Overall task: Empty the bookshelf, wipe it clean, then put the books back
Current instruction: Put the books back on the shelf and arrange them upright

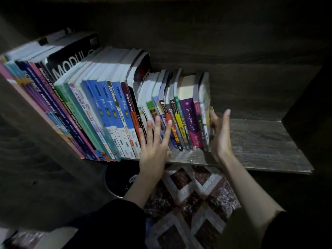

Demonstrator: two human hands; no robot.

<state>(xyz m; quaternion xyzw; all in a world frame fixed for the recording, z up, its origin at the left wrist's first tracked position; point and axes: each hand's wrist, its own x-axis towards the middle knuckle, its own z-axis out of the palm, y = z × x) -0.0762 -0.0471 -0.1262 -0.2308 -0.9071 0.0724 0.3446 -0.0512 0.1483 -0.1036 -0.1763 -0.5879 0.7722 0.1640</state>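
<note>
A long row of books (115, 112) stands on the wooden shelf board (260, 141), leaning left; tall workbooks fill the left part and small paperbacks (181, 121) the middle. My left hand (154, 142) lies with straight, spread fingers against the spines of the small paperbacks. My right hand (221, 133) presses flat against the cover of the last book on the right (204, 105), palm facing left. Neither hand grips anything.
The right part of the shelf board is bare wood up to the dark side wall (305, 105). A dark shelf panel (36, 159) stands at the left. Below the shelf lie a patterned rug (195, 203) and a dark round bin (120, 178).
</note>
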